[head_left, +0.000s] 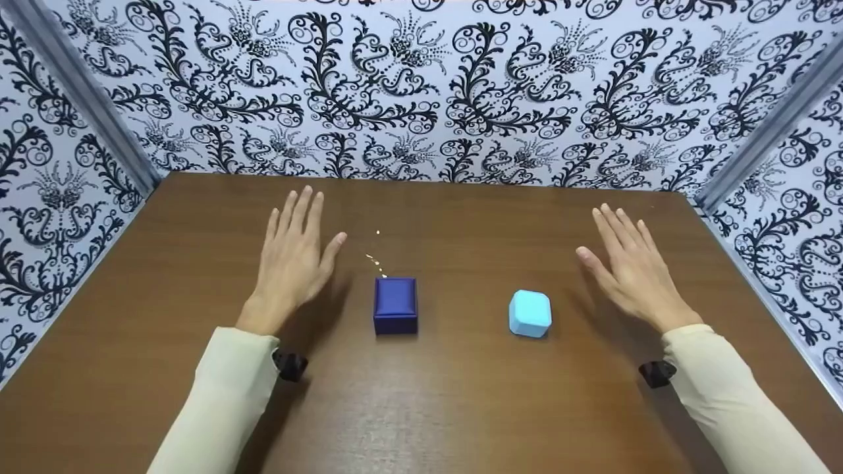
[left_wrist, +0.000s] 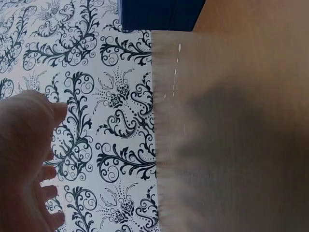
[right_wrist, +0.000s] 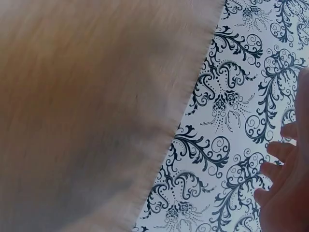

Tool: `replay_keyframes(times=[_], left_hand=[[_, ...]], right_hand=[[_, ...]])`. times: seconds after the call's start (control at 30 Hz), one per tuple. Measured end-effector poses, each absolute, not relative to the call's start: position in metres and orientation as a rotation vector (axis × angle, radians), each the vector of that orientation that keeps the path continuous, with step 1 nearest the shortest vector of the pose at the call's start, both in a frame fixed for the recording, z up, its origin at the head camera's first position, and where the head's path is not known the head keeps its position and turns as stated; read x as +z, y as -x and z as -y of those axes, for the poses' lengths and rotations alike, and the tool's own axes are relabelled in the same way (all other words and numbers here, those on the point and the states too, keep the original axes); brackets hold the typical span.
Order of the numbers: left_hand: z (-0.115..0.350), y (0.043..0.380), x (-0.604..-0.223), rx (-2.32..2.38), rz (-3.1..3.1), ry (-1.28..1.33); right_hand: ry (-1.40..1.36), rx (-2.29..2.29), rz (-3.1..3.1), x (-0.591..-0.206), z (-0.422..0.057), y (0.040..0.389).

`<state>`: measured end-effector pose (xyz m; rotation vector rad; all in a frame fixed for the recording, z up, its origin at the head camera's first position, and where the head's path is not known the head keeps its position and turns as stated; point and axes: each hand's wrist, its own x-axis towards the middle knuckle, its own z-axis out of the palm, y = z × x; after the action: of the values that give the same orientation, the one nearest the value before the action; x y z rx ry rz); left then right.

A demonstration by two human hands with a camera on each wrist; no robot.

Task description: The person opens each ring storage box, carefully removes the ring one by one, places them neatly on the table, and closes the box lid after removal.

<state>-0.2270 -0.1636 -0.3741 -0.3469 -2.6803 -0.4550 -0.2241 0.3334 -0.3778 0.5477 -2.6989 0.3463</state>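
A dark blue jewelry box [head_left: 396,305] sits closed on the brown table, a little left of the middle. To its right stands a smaller light blue box [head_left: 530,313] with rounded corners, also closed. My left hand [head_left: 293,257] is held palm down to the left of the dark blue box, its fingers straight and the thumb spread. On the far side of the light blue box, my right hand [head_left: 632,270] is stretched out the same way. Neither hand touches a box. Part of the dark blue box [left_wrist: 159,14] shows at the top of the left wrist view.
Small bright flecks [head_left: 376,263] trail over the table [head_left: 461,408] behind the dark blue box; I cannot tell what they are. Patterned walls [head_left: 421,85] enclose the table's back and sides. Each wrist wears a small black device.
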Motion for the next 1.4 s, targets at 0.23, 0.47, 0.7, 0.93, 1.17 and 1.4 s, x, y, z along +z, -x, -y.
replay_keyframes(times=[0.23,0.47,0.7,0.93,1.17,1.4], left_hand=[[0.160,0.222,-0.379,-0.740,2.650,0.407],[0.157,0.216,-0.383,-1.156,2.663,0.401],[0.155,0.210,-0.393,-1.494,2.630,0.453],[0.155,0.203,-0.400,-1.626,2.676,0.536],[0.158,0.196,-0.404,-1.657,2.787,0.674],[0.153,0.193,-0.411,-1.569,2.882,0.731]], right_hand=[[-0.563,0.523,2.657,-0.379,-0.331,0.215],[-0.519,0.642,2.697,-0.377,-0.326,0.202],[-0.550,0.689,2.684,-0.375,-0.316,0.192],[-0.605,0.711,2.644,-0.376,-0.306,0.186],[-0.639,0.749,2.643,-0.377,-0.298,0.180],[-0.655,0.781,2.655,-0.379,-0.288,0.173]])
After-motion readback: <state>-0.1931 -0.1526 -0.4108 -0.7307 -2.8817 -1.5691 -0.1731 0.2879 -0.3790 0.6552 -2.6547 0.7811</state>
